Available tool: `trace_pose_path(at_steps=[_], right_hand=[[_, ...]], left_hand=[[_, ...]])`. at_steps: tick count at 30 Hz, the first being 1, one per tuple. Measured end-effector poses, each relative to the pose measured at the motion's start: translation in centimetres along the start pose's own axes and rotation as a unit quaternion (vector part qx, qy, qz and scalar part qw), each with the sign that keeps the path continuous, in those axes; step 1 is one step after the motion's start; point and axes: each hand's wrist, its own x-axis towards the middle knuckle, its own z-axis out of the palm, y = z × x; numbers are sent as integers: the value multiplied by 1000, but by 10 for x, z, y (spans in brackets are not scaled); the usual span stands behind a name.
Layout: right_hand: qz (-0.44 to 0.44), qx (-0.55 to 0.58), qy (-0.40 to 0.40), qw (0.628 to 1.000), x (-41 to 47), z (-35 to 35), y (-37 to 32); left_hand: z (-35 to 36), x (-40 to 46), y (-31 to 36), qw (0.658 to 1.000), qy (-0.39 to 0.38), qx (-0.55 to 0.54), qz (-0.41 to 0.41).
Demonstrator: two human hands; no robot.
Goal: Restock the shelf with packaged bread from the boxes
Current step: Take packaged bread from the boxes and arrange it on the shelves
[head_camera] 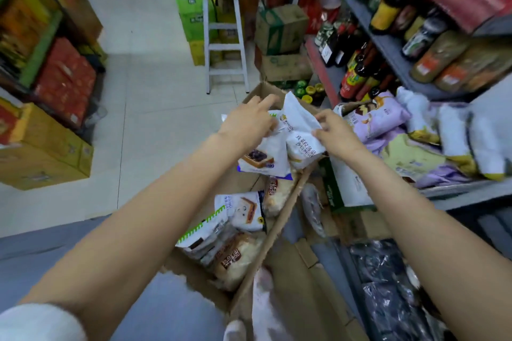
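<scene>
The white plastic bread packets [279, 147] look light, soft and easy to crush, and the film may be slippery, so it is better to take them by the sealed edge. They are lifted above the open brown cardboard box [249, 279], just beside the grey metal shelf [465, 188]. The right hand [331, 133] pinches the edge of one packet. The left hand [249, 122] rests on the packets, fingers loosely curled around them.

Bread packets [243, 210] lie in a box [273, 232] on the floor, shelf [454, 188] to its right, stool [221, 28] behind.
</scene>
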Motion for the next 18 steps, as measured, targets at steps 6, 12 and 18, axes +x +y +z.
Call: trace_pose_path(at_steps=[6,12,18], right_hand=[[-101,-68,25,992,-79,-98,-36],[-73,49,312,946,-165,-196,-35],[16,260,431,864,-227,-282,20]], left_hand=[[-92,-3,49,951,-11,-297,88],[-174,23,132,963,57,-152,217],[-241,52,246,922,140,-207,294]])
